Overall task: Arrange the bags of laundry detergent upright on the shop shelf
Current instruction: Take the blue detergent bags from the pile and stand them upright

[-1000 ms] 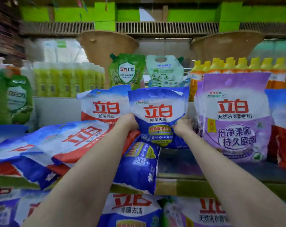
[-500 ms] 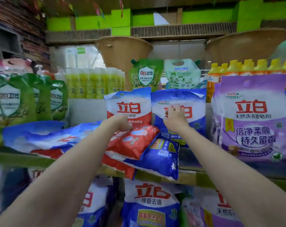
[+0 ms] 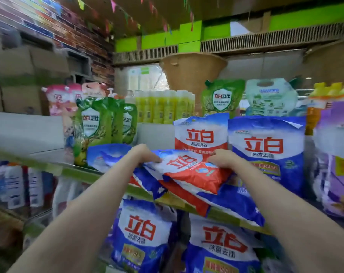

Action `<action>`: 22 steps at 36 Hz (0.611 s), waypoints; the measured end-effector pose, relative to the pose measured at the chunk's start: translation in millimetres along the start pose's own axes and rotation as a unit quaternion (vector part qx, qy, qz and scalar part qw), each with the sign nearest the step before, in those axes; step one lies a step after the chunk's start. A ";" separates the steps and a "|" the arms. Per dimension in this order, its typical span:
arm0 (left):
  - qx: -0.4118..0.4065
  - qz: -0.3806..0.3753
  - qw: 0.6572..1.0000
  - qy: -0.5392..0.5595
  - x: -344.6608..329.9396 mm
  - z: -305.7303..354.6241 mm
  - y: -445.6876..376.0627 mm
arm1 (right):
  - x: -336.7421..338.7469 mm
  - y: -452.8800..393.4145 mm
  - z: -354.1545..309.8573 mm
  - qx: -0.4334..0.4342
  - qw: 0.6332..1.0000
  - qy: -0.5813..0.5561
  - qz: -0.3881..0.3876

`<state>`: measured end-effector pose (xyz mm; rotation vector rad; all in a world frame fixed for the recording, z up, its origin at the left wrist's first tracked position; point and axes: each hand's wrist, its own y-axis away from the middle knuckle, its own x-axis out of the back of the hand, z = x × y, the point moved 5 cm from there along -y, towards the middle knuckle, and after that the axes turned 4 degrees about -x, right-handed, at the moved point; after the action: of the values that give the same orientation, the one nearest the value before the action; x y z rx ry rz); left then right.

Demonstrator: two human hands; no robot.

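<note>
Reaching over the front edge of the shop shelf (image 3: 222, 212), both forearms lead up to one red-and-white detergent bag (image 3: 194, 172) that lies flat on top of a slumped pile. The left hand (image 3: 142, 155) has its fingers curled over the bag's upper left corner, and the right hand (image 3: 224, 161) pinches its upper right edge, so both hands grip the same bag. Beneath it a blue bag (image 3: 234, 203) lies flat too and hangs out past the front edge, with another fallen bag (image 3: 108, 157) to the left.

The step in hand looks like lifting the red bag to stand it up. Doing it well probably means raising the top edge evenly with both hands so the powder settles to the bottom, then setting the base flat on the shelf board, not on the loose bags beneath, which could slide forward.

Further back, a standing red bag (image 3: 199, 134) and a standing blue bag (image 3: 265, 150) are already upright, side by side; the lifted bag could go in front of them or just beside them. Behind these stand green pouches (image 3: 92, 123) and yellow bottles (image 3: 163, 107).
</note>
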<state>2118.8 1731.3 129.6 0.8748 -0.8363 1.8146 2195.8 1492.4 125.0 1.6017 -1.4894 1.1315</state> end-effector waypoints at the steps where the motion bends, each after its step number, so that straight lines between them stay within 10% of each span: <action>1: 0.008 0.014 1.000 0.014 0.0 -1.5 0.0 | -0.3 0.1 1.1 -0.002 1.000 -0.013 -0.010; 12: -0.100 0.211 0.967 0.102 15.4 36.7 4.8 | 10.9 4.3 20.4 -0.029 0.990 -0.132 -0.028; 22: -0.032 0.212 0.822 0.527 17.9 33.7 -11.5 | 26.9 24.5 18.5 0.077 0.889 -0.450 -0.032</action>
<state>2130.8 1715.1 164.0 -0.4596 -0.3390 2.2154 2173.7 1461.5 139.9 2.4531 -1.8900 0.4448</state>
